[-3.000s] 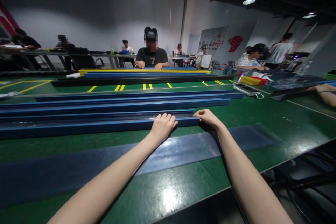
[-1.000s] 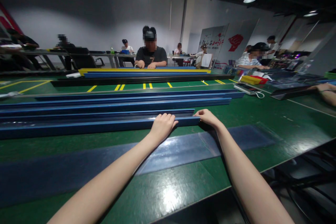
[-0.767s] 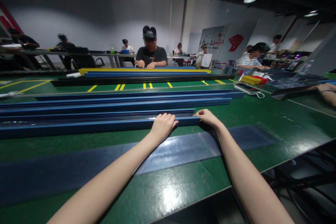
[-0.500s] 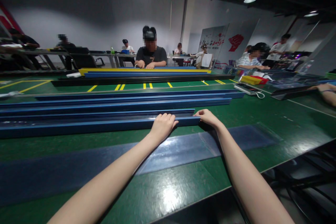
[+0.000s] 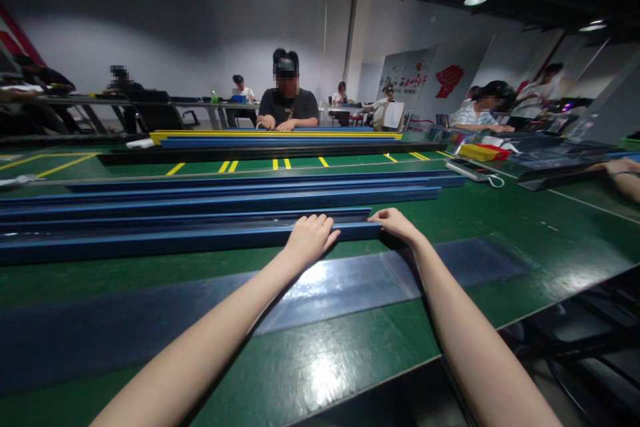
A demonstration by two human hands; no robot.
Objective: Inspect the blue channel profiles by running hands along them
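Two bare forearms reach forward across a glossy green worktable (image 5: 310, 373) toward the nearest long blue plastic channel strip (image 5: 150, 243), which lies flat and runs away to the left of the hands. The left hand (image 5: 310, 240) rests knuckles-up on the strip a little short of its right end, fingers curled over the near wall and top edge in a loose clasp, wrist straight and arm stretched at a slant from the lower left. The right hand (image 5: 397, 223) sits at the very end of the same strip, palm down, fingertips bent against the end face and touching it; whether they pinch it cannot be told. Beneath both wrists lies a flat dark blue translucent sheet (image 5: 350, 283), spread along the table's near side. Just beyond the hands, several more long blue channel strips (image 5: 250, 197) lie side by side, parallel to the held one. Farther off, a stack of yellow and blue strips (image 5: 275, 139) sits before a seated person in a dark T-shirt (image 5: 289, 107). Well to the right of the right hand, a white handheld device (image 5: 470, 172) lies on the table.
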